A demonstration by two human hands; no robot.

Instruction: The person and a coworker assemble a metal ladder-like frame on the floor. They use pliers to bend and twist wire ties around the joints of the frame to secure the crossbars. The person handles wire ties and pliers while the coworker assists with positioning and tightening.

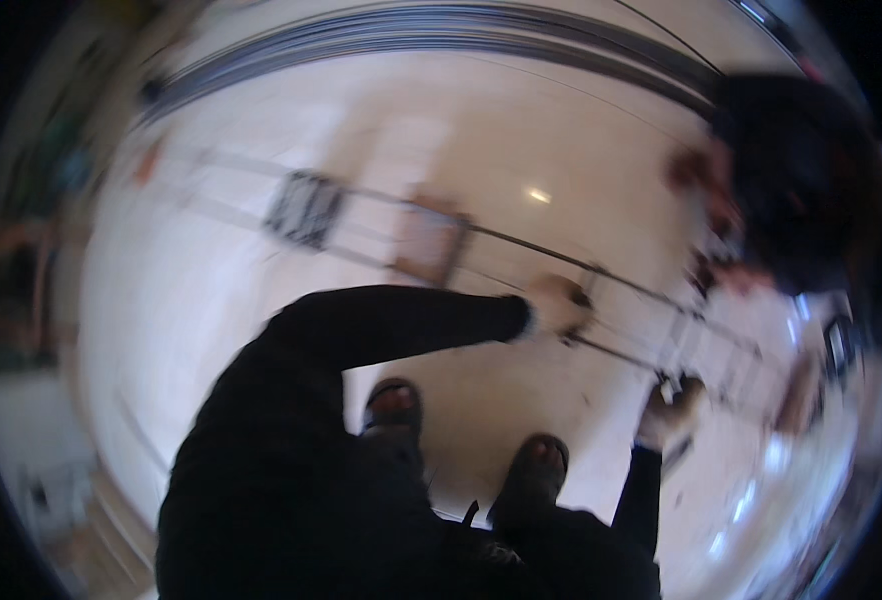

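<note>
A long, narrow frame of thin dark metal rods [621, 275], like a ladder with crossbars, lies across the pale floor in front of me. My left hand [558, 305] reaches out to its middle and is closed around a part of it at a crossbar. Farther right and closer to me, my right hand [671, 410] is at the near rod, its fingers bent around something dark. Motion blur hides what that is.
At the right, a person in dark clothing [801, 180] leans in with hands near the frame. A brown block [429, 240] and a dark slatted piece [306, 208] lie along the frame's left part. Long dark bars [461, 30] run across the far side. My feet [394, 405] stand close by.
</note>
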